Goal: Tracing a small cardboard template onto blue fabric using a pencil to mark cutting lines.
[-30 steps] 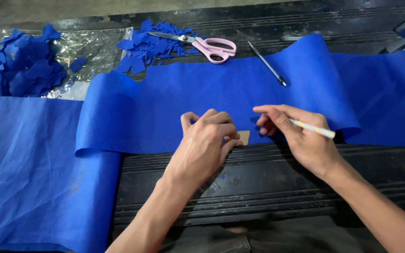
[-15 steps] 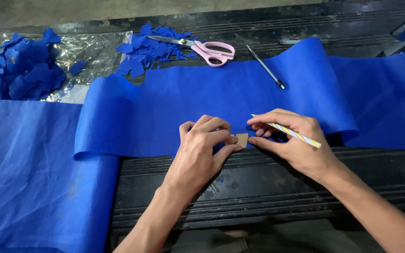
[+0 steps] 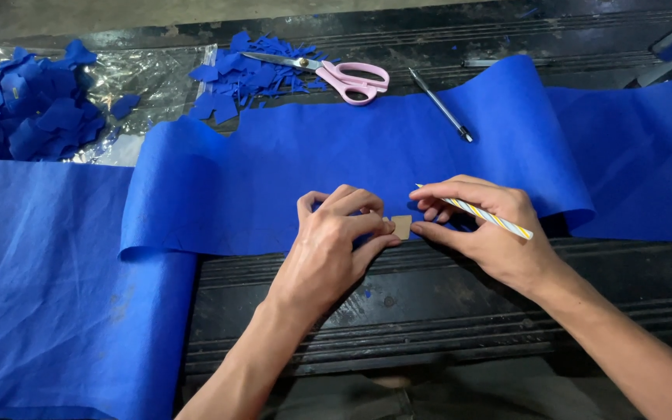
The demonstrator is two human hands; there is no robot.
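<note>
1. Your left hand [image 3: 334, 247] presses down on the near edge of the long blue fabric strip [image 3: 367, 167], fingers curled close together, their tips pinning a small tan cardboard piece [image 3: 402, 226] against the cloth.
2. Your right hand [image 3: 485, 233] sits just beside that tan piece, fingers bent and closed around a striped yellow-and-white pencil [image 3: 485, 216], which lies across the knuckles with its tip pointing towards the upper left.
3. The tan piece lies between the two hands, at the front edge of the fabric, touched by fingertips from both sides.
4. The fabric runs across a dark ridged work surface [image 3: 445, 311] and folds back on itself at the left, where a wider blue sheet hangs off towards you.
5. Farther back, pink-handled scissors [image 3: 340, 75] rest on a scatter of blue offcuts [image 3: 235, 74], with a dark pen [image 3: 440, 104] just to their right.
6. A heap of cut blue pieces [image 3: 29, 113] sits on clear plastic sheeting [image 3: 153, 74] at the far left.
</note>
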